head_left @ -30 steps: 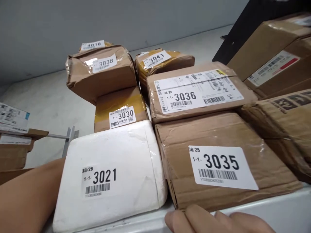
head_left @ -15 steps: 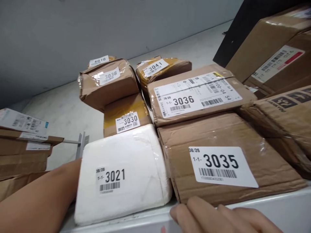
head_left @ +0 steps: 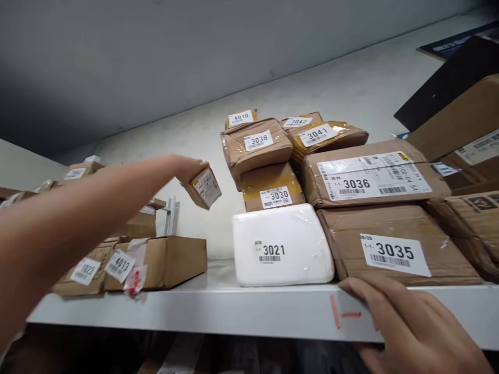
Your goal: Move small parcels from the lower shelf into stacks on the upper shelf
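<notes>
My left hand (head_left: 189,170) is raised above the shelf, its fingers closed around a small cardboard box (head_left: 207,188) with a white label. The box hangs in the air, tilted, left of the stacked parcels. My right hand (head_left: 417,322) grips the white shelf edge (head_left: 288,311), fingers over the top and thumb beneath. Just behind those fingers sits the brown box marked 3035 (head_left: 343,228). Beside it stands the white parcel marked 3021 (head_left: 280,223), with the yellow-taped box 3030 (head_left: 253,200) and box 3038 (head_left: 249,161) seen above and behind it.
Box 3036 (head_left: 312,187) lies on box 3035, with parcel 3041 (head_left: 351,136) behind. More cartons lean at the right. On the left, a brown box marked 4013 (head_left: 187,259) sits near the shelf front. Dim parcels show on the level below.
My left hand, hidden behind the white parcel before, now shows with the small box in it. The view has shifted left and back. My right hand stays at the shelf edge.
</notes>
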The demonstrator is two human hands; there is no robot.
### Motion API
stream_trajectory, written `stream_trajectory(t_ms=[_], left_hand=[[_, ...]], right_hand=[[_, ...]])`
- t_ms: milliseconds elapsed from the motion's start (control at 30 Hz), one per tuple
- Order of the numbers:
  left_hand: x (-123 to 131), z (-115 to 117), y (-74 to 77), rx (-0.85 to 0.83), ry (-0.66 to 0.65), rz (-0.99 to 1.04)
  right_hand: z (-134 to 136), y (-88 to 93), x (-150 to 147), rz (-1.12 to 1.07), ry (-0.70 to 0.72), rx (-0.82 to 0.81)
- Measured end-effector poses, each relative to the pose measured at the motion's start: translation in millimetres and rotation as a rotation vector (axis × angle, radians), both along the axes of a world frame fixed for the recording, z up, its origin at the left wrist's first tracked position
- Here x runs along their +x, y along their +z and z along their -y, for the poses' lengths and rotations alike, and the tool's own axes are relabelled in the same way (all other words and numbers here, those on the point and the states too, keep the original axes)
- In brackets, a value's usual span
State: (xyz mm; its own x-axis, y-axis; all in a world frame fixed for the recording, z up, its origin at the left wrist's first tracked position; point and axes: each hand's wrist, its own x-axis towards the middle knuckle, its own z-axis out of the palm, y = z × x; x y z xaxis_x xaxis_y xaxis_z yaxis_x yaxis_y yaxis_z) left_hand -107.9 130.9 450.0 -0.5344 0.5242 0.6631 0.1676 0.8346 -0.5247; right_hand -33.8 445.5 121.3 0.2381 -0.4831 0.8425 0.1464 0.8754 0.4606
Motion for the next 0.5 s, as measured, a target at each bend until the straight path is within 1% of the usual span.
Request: stream_trajectory(t_ms=[67, 100, 167, 200, 267, 300, 400, 500], left_hand=[[27.1, 36.4, -1.7, 0.07, -0.007, 0.022], [40.5, 55.4, -6.2, 0.125, -0.05, 0.03], [64.8, 92.8, -22.4, 0.225, -0.226, 0.047], [75.0, 110.3, -33.1, 0.267, -0.337, 0.07], [90.6, 141.3, -56.7, 0.358, -0.523, 0.197], [95.7, 154.3, -68.5, 0.42, -0.581, 0.302], [100.1, 181.4, -101.9, 0.585, -0.666, 0.624], [91.2, 189.7, -134.8, 0.657, -0.714, 0.797]], right_hand=[[3.8, 2.4, 5.8, -0.004, -0.03, 0.011], [6.1, 2.8, 8.7, 0.001, -0.035, 0.007], [12.8, 3.4, 15.1, 0.042, -0.019, -0.013], [18.2, 4.2, 19.0, 0.081, 0.022, -0.028], [35.6, 8.6, 29.2, 0.161, 0.177, -0.069], [48.5, 12.4, 35.3, 0.202, 0.272, -0.091], [103.0, 29.2, 54.0, 0.369, 0.533, -0.121], [166.3, 48.1, 65.3, 0.646, 0.806, -0.125]])
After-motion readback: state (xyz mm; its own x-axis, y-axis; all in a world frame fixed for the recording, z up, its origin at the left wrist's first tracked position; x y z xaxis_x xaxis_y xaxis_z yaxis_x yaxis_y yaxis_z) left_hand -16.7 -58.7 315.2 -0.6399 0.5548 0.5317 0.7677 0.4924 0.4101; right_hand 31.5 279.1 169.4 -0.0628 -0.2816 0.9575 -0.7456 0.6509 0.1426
